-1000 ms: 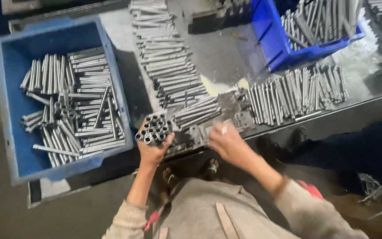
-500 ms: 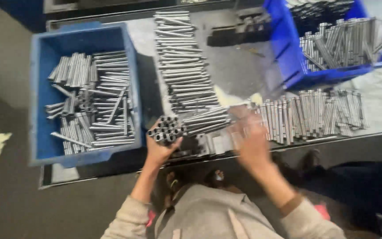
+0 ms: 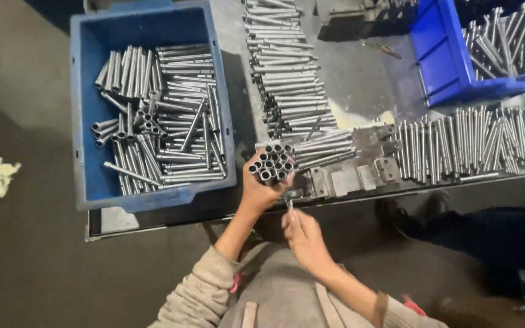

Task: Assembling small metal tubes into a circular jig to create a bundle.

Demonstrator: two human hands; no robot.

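Your right hand point(image 3: 304, 235) has come back from the bench point(image 3: 360, 91) toward your body and now closes on a small metal piece point(image 3: 289, 204). Your left hand point(image 3: 261, 189) still grips the bundle of tubes point(image 3: 273, 163) at the bench edge, beside the blue bin point(image 3: 86, 121) and flat brackets point(image 3: 347, 177).

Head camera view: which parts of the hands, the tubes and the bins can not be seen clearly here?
- Right hand: it grips something small and thin; blur and the fingers hide what it is.
- Bundle of metal tubes in the left hand: only the open ends show, so the length is hidden.
- Right blue bin: the top and right edges cut it off.
- Left blue bin: its piled tubes hide the bottom.
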